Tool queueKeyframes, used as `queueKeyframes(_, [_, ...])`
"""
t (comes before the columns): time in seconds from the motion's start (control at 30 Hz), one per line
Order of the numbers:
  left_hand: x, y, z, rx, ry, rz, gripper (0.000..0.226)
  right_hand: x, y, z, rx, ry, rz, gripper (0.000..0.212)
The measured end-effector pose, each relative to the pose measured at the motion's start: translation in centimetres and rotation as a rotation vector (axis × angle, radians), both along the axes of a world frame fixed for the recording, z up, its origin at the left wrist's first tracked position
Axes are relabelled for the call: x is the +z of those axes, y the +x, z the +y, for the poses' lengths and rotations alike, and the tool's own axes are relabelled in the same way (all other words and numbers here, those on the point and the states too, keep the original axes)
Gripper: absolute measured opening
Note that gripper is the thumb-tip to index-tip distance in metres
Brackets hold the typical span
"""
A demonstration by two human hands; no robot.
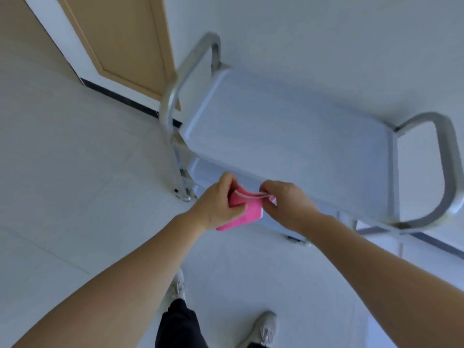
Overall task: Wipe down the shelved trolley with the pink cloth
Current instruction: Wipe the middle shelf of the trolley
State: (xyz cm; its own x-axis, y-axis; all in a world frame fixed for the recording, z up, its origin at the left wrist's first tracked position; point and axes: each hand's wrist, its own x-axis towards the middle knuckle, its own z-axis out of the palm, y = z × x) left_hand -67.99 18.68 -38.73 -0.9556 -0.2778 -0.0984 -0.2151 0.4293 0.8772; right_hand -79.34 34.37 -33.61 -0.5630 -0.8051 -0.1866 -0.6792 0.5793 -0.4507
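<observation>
A pink cloth [247, 209] hangs folded between both my hands, just in front of the trolley's near edge. My left hand [217, 204] grips its left side with curled fingers. My right hand [288, 200] pinches its top edge on the right. The shelved trolley [288, 136] stands ahead against the wall, with a pale grey top shelf, a lower shelf partly visible beneath it, and a metal loop handle at each end.
The left trolley handle [175, 96] stands near a wooden door [120, 38]. The right handle [447, 172] curves out at the far right. Trolley casters [182, 194] rest on pale floor tiles. My shoes [266, 327] are below.
</observation>
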Motion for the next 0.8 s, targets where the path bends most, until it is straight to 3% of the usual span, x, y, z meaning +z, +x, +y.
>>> queueKeyframes(0.1, [-3.2, 0.0, 3.1, -0.048, 0.089, -0.083, 0.053, -3.6, -0.2, 4.3, -0.034, 0.006, -0.03, 0.019])
queueKeyframes(0.3, [-11.4, -2.1, 5.1, -0.197, -0.027, -0.13, 0.027, -12.6, -2.5, 9.6, -0.127, 0.077, 0.025, 0.012])
queueKeyframes(0.4, [-16.1, -5.1, 5.9, -0.238, -0.273, -0.085, 0.024, -18.1, -4.1, 11.4, -0.205, 0.084, 0.074, 0.006])
queueKeyframes(0.53, [-21.3, -10.2, 8.2, -0.342, -0.772, 0.111, 0.021, -25.1, -7.0, 13.8, -0.381, 0.095, 0.194, 0.01])
queueKeyframes(0.6, [-23.5, -12.8, 9.4, -0.376, -0.856, 0.158, 0.026, -27.9, -8.7, 15.3, -0.466, 0.096, 0.237, 0.005])
queueKeyframes(0.8, [-29.0, -19.8, 12.5, -0.395, -0.546, 0.233, 0.017, -33.7, -13.6, 19.4, -0.583, 0.145, 0.487, 0.01])
